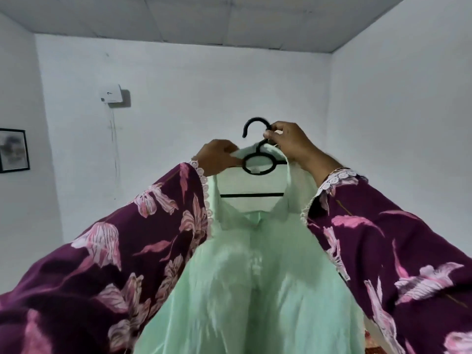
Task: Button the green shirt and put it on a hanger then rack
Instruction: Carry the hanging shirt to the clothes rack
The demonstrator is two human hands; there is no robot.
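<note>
The pale green shirt [245, 277] hangs on a black plastic hanger [258, 164], held up in front of me against the white wall. Its front looks closed below the collar. My right hand [288, 141] pinches the neck of the hanger just under the hook [252, 123]. My left hand [217, 157] grips the shirt's collar at the hanger's left shoulder. Both arms are in wide purple floral sleeves with lace cuffs. The shirt's lower part runs out of the bottom of the view.
A white wall box [111, 95] with a cable hanging from it sits on the back wall at upper left. A framed picture [14, 149] hangs on the left wall. No rack is in view. A patterned red surface [370, 346] shows at bottom right.
</note>
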